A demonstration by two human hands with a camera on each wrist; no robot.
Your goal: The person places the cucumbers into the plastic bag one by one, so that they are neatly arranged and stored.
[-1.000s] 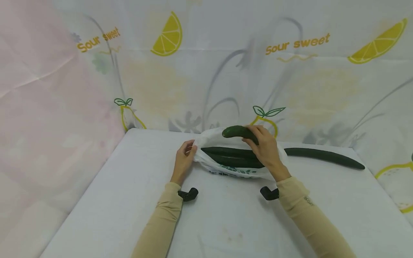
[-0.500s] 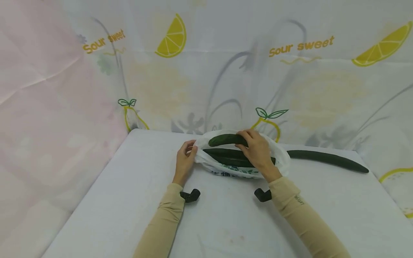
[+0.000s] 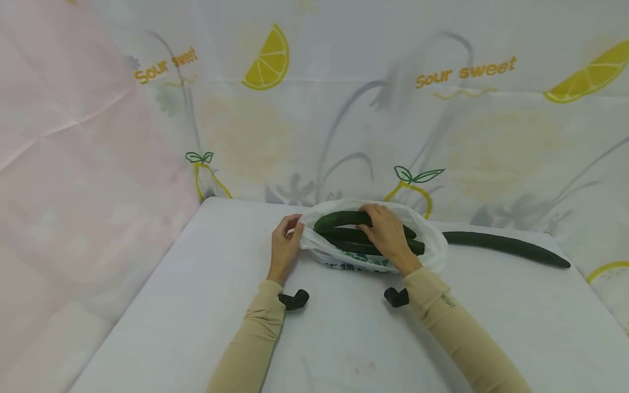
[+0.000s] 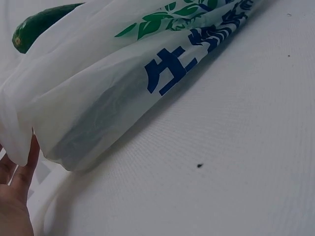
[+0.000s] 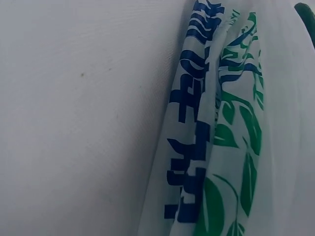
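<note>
From here I can see the right hand (image 3: 388,234) grasping a curved cucumber (image 3: 339,219), which has dropped from above the white plastic bag (image 3: 437,256) into its open mouth over the last second; I'd judge it nearly stowed, though not let go. Below that grip lie two more cucumbers (image 3: 346,235) inside the bag. Left of it, the left hand (image 3: 286,245) pinches the rim, and right of it one straighter cucumber (image 3: 508,248) stays outside on the table (image 3: 344,338). Beneath the grip, the bag carries green leaves and blue characters, one reading 生; beyond, the backdrop (image 3: 354,33) says "Sour sweet" twice, and the right sleeve's (image 3: 457,322) small lettering escapes me
</note>
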